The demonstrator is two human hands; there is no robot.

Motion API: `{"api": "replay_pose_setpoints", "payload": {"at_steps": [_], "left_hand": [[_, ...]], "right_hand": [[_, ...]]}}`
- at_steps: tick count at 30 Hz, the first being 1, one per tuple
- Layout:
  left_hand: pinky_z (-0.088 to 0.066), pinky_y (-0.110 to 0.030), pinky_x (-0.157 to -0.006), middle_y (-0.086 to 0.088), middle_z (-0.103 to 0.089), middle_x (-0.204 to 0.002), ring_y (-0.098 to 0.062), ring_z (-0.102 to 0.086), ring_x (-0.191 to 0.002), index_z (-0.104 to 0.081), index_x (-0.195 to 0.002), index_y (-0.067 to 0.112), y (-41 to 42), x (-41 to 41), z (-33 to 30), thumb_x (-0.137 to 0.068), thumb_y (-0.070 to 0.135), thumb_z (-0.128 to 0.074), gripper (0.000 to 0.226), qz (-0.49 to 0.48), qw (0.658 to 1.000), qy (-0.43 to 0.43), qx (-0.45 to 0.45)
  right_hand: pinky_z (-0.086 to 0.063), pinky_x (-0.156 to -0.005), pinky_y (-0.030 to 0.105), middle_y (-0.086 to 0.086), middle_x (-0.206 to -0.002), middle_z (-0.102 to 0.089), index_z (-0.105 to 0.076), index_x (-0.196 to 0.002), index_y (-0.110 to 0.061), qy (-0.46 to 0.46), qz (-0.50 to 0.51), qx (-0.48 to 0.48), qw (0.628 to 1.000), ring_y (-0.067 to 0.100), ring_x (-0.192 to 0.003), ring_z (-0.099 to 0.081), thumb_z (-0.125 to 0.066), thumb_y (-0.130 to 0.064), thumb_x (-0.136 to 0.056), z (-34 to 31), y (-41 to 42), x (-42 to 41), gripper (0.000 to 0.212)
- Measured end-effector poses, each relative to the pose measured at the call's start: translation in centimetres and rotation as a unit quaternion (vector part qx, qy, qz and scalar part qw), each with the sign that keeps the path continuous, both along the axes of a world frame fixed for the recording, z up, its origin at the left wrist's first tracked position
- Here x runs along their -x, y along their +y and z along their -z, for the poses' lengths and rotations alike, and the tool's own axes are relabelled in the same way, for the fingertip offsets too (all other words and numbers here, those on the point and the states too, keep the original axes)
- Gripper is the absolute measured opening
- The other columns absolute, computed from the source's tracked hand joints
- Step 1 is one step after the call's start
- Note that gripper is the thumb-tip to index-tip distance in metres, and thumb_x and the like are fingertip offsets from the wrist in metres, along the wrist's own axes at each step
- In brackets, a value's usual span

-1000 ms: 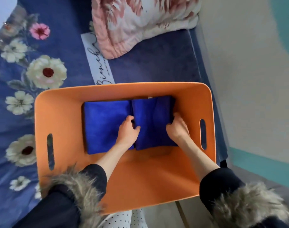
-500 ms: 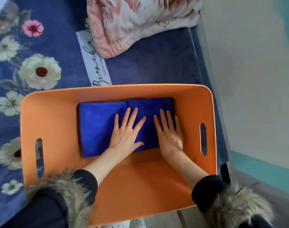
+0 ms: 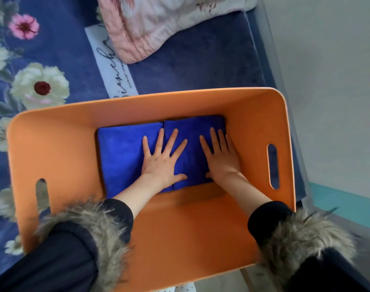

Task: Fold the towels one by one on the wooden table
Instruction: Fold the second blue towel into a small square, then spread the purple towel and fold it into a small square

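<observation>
Two folded, soft blue towels (image 3: 129,152) lie side by side in the big orange plastic basket (image 3: 53,144) on the flowery blue bed (image 3: 53,49). The left hand (image 3: 162,159) and right hand (image 3: 221,157) press flat on them, fingers (image 3: 173,140) straight and spread. This looks like the putting-away step. Next, I think, both hands lift out.

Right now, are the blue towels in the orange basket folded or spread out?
Folded. The two blue towels lie as neat rectangles side by side in the orange basket, with the left hand and right hand flat on them.
</observation>
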State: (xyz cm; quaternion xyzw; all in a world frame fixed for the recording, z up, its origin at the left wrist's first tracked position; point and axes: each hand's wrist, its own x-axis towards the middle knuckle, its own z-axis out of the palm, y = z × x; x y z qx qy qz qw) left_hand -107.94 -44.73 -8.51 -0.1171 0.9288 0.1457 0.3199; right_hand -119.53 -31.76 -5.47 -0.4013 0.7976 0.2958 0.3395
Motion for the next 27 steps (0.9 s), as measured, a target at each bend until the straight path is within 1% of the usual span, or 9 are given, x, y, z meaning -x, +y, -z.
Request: {"api": "replay_pose_setpoints", "payload": {"at_steps": [2,5,8,12,15,18,20,23,27], "left_hand": [[0.011,-0.066,-0.104,0.002,0.044,-0.142,-0.034,0.032,-0.136,0.028,-0.138,0.035,-0.5,0.2,-0.8,-0.079,0.073,-0.041,0.098,0.015,1.000,-0.017,-0.014],[0.002,-0.065,-0.108,0.001,0.030,-0.152,-0.031,0.023,-0.140,0.010,-0.146,0.035,-1.5,0.5,-3.2,-0.086,0.060,-0.045,0.085,0.027,0.998,-0.048,-0.039],[0.007,-0.061,-0.109,-0.002,0.019,-0.156,-0.027,0.020,-0.142,-0.011,-0.148,0.028,-2.1,0.1,-6.4,-0.091,0.053,-0.043,0.070,0.003,0.998,-0.040,-0.042],[0.006,-0.056,-0.112,-0.002,0.011,-0.157,-0.023,0.018,-0.143,-0.021,-0.147,0.025,-1.9,-0.3,-11.9,-0.095,0.049,-0.038,0.060,-0.033,0.997,0.032,-0.064],[0.005,-0.055,-0.112,-0.001,0.006,-0.158,-0.023,0.014,-0.144,-0.022,-0.146,0.024,-0.8,-0.5,-16.4,-0.095,0.048,-0.038,0.059,-0.026,0.991,0.121,-0.058],[0.003,-0.052,-0.114,0.000,0.002,-0.158,-0.021,0.010,-0.144,-0.023,-0.146,0.024,1.2,-1.0,-20.7,-0.094,0.049,-0.039,0.060,-0.018,0.979,0.184,-0.082],[0.000,-0.050,-0.115,0.002,0.000,-0.158,-0.018,0.008,-0.145,-0.024,-0.146,0.025,2.9,-1.1,-23.7,-0.094,0.048,-0.040,0.059,-0.011,0.972,0.206,-0.112],[-0.001,-0.047,-0.116,0.004,-0.007,-0.158,-0.016,0.003,-0.145,-0.024,-0.146,0.026,6.1,-1.0,-27.9,-0.094,0.044,-0.042,0.057,-0.001,0.957,0.243,-0.160],[-0.001,-0.045,-0.116,0.005,-0.015,-0.156,-0.013,-0.002,-0.145,-0.027,-0.145,0.026,11.9,-1.9,-32.4,-0.094,0.040,-0.045,0.056,0.086,0.932,0.287,-0.203]], "right_hand": [[0.005,-0.115,0.044,0.016,-0.154,0.020,0.019,-0.145,-0.020,-0.018,0.047,0.033,0.998,0.034,-0.143,0.013,-0.059,-0.034,-0.088,-1.0,-0.1,-0.5,0.097],[-0.004,-0.117,0.044,0.011,-0.157,0.002,0.003,-0.149,-0.023,-0.036,0.109,0.104,0.988,0.027,-0.144,-0.001,-0.052,-0.031,-0.091,-3.5,0.4,-1.8,0.080],[-0.017,-0.114,0.042,0.008,-0.156,-0.013,-0.006,-0.149,-0.022,-0.033,0.160,0.174,0.971,0.023,-0.143,-0.011,-0.048,-0.030,-0.093,-7.1,0.9,-3.0,0.070],[-0.024,-0.109,0.039,0.008,-0.151,-0.027,-0.015,-0.148,-0.020,0.004,0.179,0.257,0.950,0.025,-0.136,-0.029,-0.048,-0.031,-0.093,-13.4,1.7,-3.2,0.065],[-0.034,-0.099,0.034,0.002,-0.144,-0.038,-0.025,-0.145,-0.020,0.041,0.215,0.349,0.911,0.023,-0.128,-0.039,-0.050,-0.029,-0.091,-19.2,2.9,-3.2,0.060],[-0.038,-0.094,0.035,0.001,-0.138,-0.046,-0.034,-0.141,-0.021,0.092,0.255,0.406,0.873,0.022,-0.121,-0.046,-0.053,-0.028,-0.088,-24.3,5.1,-4.4,0.057],[-0.039,-0.097,0.036,0.003,-0.138,-0.046,-0.034,-0.142,-0.021,0.125,0.279,0.412,0.858,0.023,-0.125,-0.045,-0.053,-0.031,-0.089,-26.7,7.6,-5.9,0.057],[-0.030,-0.107,0.034,0.000,-0.149,-0.034,-0.024,-0.146,-0.025,0.164,0.334,0.392,0.841,0.019,-0.134,-0.035,-0.047,-0.042,-0.092,-29.4,12.4,-8.8,0.061],[-0.029,-0.107,0.030,-0.001,-0.149,-0.033,-0.024,-0.146,-0.025,0.232,0.415,0.380,0.794,0.020,-0.131,-0.039,-0.045,-0.044,-0.093,-32.7,18.9,-14.2,0.061]]}}
